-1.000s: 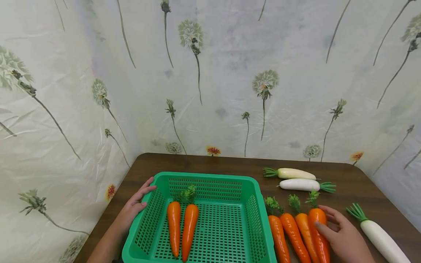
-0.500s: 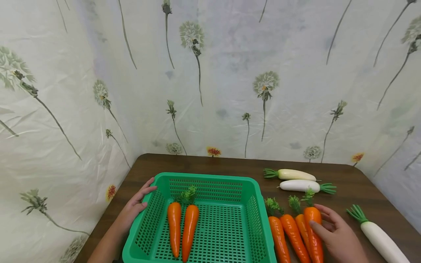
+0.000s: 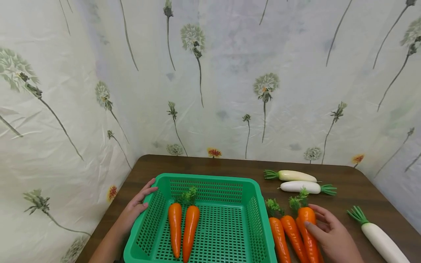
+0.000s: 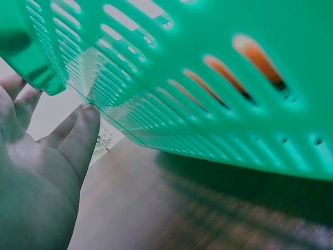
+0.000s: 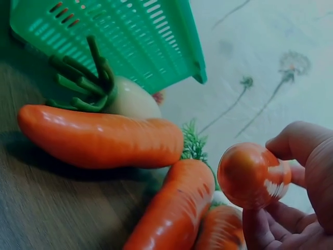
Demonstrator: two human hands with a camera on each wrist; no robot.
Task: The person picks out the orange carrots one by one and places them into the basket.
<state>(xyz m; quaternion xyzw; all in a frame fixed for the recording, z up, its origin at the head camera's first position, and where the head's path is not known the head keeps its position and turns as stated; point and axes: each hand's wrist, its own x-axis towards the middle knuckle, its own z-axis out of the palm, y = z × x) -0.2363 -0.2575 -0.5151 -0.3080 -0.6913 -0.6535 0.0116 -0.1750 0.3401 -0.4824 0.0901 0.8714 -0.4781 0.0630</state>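
Two orange carrots (image 3: 175,230) (image 3: 190,232) lie side by side in a green basket (image 3: 210,177), set between a person's left hand (image 3: 135,208) and right hand (image 3: 330,233). The left hand, its forearm slanting up from the lower edge, rests on the basket's rim near the far corner, fingers extended forward and slightly spread, thumb set apart and pointing toward the slotted wall; it grips nothing. To the right of the basket, the right hand reaches inward with fingers bent, pinching the held carrot (image 3: 308,228) near its leafy end, thumb on one side and fingertips on the other. The right wrist view shows the carrot's rounded end turned to the camera. Two loose carrots (image 3: 279,237) (image 3: 292,230) lie left of the right hand, next to the basket, while a partly hidden carrot (image 3: 298,222) shows behind the held one; whether those two touch cannot be told. Beyond the right hand, a pair of white radishes (image 3: 297,175) (image 3: 300,187) lies with leaves pointing opposite ways. To that hand's right, a third radish (image 3: 383,241) rests on the brown table (image 3: 230,165), leaves pointing away from the person.
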